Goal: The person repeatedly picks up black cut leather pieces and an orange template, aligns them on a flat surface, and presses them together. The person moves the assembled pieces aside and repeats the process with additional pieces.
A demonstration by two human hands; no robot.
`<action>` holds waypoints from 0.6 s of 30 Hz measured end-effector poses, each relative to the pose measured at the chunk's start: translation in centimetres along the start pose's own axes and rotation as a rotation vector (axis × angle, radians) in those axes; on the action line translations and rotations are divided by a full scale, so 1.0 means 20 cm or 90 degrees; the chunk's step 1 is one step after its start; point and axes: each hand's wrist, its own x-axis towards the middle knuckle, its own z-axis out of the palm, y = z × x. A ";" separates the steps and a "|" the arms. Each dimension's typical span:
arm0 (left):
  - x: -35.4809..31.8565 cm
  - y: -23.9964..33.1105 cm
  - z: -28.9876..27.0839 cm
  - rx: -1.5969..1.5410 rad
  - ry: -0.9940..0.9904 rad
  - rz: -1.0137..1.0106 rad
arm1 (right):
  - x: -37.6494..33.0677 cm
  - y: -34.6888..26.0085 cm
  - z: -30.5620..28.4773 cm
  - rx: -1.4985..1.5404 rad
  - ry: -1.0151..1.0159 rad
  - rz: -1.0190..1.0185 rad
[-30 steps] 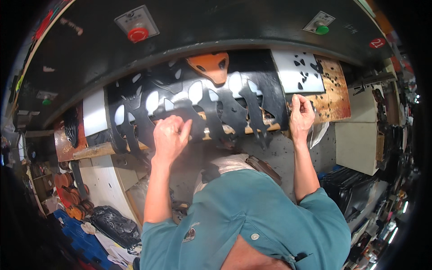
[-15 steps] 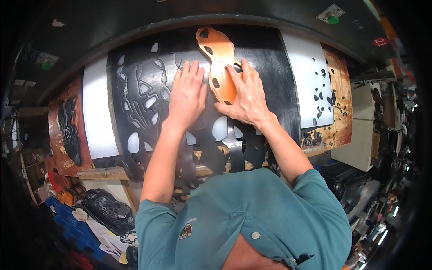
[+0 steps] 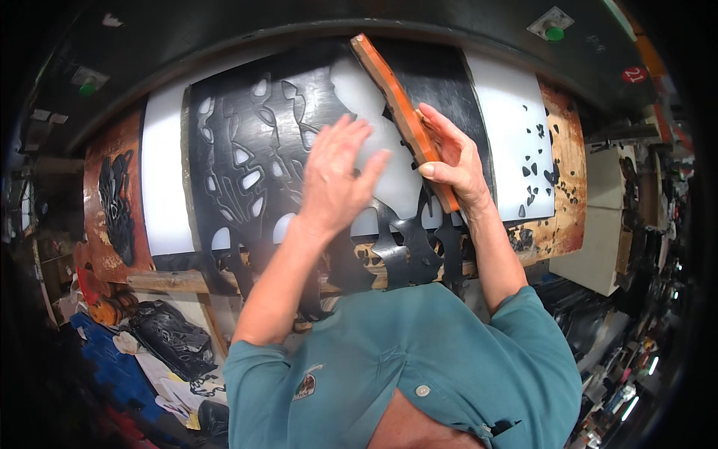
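My right hand [image 3: 458,159] grips an orange, sole-shaped cutting die [image 3: 400,112], thumb on one face and fingers behind. The die is tilted up on its edge, so its side faces me. Beneath it a black sheet [image 3: 441,82] has a sole-shaped hole through which the white board [image 3: 393,172] shows. Fingers stretched, my left hand [image 3: 340,170] is held over the sheet just left of that hole, with nothing in it. Further left the sheet carries several cut outlines and small openings. Its near end hangs in ragged strips over the table edge.
A dark machine beam [image 3: 299,34] with green buttons [image 3: 554,34] crosses the far side. Small black scraps [image 3: 535,161] lie on the white board and wood at right. A black scrap pile [image 3: 116,202] sits at left. More orange dies [image 3: 112,308] are stacked at lower left.
My right hand has lifted the die from lying flat and tipped it on edge, uncovering a sole-shaped hole. My left hand has moved right and toward me. The black sheet has shifted slightly.
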 end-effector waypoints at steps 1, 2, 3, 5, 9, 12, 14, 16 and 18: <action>-0.01 0.07 0.04 -0.047 -0.035 -0.028 | 0.00 0.01 0.00 0.003 0.003 -0.004; -0.01 0.13 0.08 -0.092 -0.055 -0.031 | 0.00 0.01 0.00 0.011 0.000 -0.012; 0.00 0.15 0.10 -0.135 -0.093 -0.076 | -0.01 0.01 0.00 0.012 0.004 -0.005; 0.00 0.19 0.14 -0.219 -0.140 -0.116 | -0.01 0.00 -0.01 0.024 0.001 0.008; -0.03 0.14 0.15 -0.179 -0.114 -0.056 | 0.00 0.01 -0.03 0.055 -0.005 -0.002; -0.10 0.08 0.09 -0.044 -0.073 -0.054 | 0.00 0.03 -0.05 0.074 -0.004 -0.022; -0.16 0.05 0.04 0.042 -0.064 -0.125 | 0.00 0.04 -0.07 0.128 -0.005 -0.014; -0.20 0.00 0.00 0.034 -0.081 -0.184 | -0.02 0.03 -0.09 0.142 -0.004 -0.028; -0.24 -0.02 -0.01 0.030 -0.064 -0.136 | -0.05 0.00 -0.11 0.102 0.013 -0.048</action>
